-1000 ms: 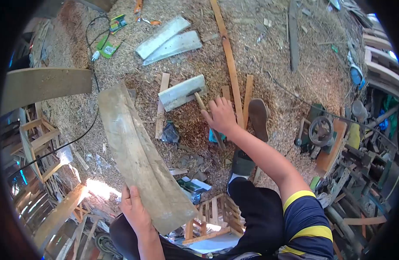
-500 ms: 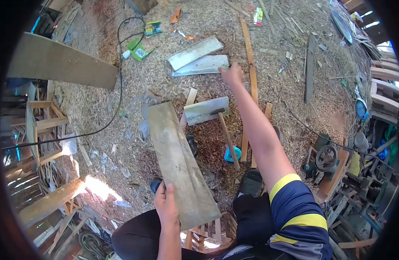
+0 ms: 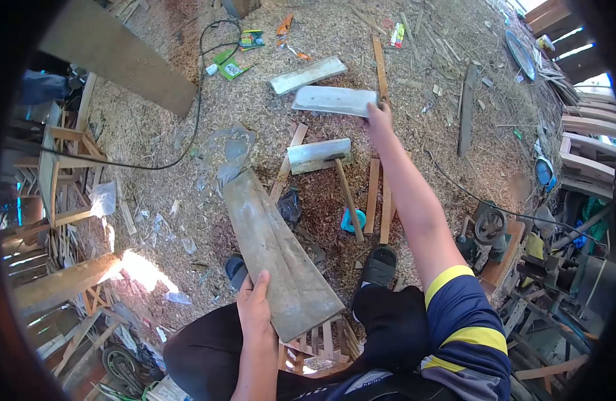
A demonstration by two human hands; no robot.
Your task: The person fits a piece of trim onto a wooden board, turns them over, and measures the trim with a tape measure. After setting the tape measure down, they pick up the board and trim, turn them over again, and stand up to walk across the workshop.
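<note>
My left hand (image 3: 254,309) grips the near end of a long weathered plank (image 3: 268,250) that slants up and away over the sawdust floor. My right arm is stretched far out and my right hand (image 3: 380,117) grips the right end of a pale grey wooden piece (image 3: 331,100), lifted slightly off the ground. A second pale piece (image 3: 306,75) lies just beyond it. A mallet with a pale block head (image 3: 318,154) and wooden handle (image 3: 348,198) lies on the floor between my two hands.
Thin wooden slats (image 3: 379,200) lie beside my sandalled feet (image 3: 379,266). A black cable (image 3: 187,134) curves across the sawdust. Wooden frames (image 3: 60,174) stand left, a large board (image 3: 120,60) upper left, and machinery (image 3: 495,234) crowds the right.
My right hand went from near the mallet handle out to the far pale piece, took hold of it and pulled it nearer and to the right. The plank stayed in my left hand.
</note>
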